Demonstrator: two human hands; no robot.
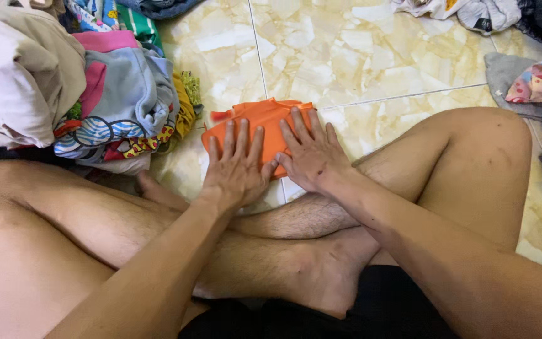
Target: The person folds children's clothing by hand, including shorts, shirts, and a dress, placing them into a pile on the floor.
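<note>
Pressing flat at frame centre, left hand (238, 171) and right hand (312, 154), fingers spread and gripping nothing, smooth an orange garment (255, 122) already folded small; clothes pile (76, 88) upper left looks unfolded.

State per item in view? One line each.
orange garment: folded, flat on tiled floor, under both hands
left hand: open, palm pressing down
right hand: open, palm pressing down
clothes pile: heaped, unfolded, left of garment
</note>
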